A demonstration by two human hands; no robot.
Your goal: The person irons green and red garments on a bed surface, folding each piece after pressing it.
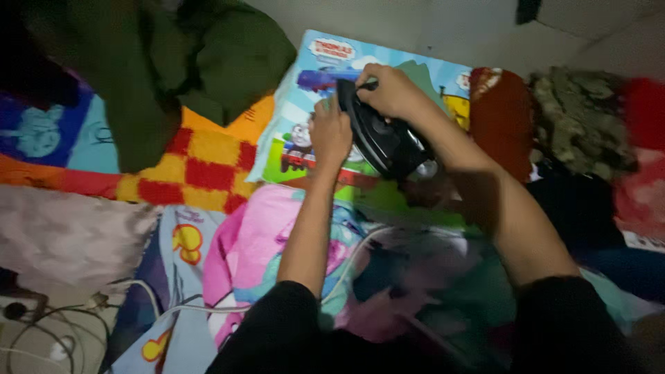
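The iron (383, 135) is tilted sole-up at 12 o'clock, clasped at its tip by the right hand (391, 90); the left hand (330, 134), grip spread, flattens the cloth (305, 118) beside it.

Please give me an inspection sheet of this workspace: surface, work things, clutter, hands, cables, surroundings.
Surface: bright cartoon-printed bedding.
Work things: black clothes iron, tilted above the train-printed cloth.
Clutter: dark green garment, red-and-yellow checked cloth, heaped clothes at right.
Hands: right hand grips the iron; left hand touches its side.
Cables: white cord across the bedding, more cords at lower left.
Surroundings: pale floor, dim light.
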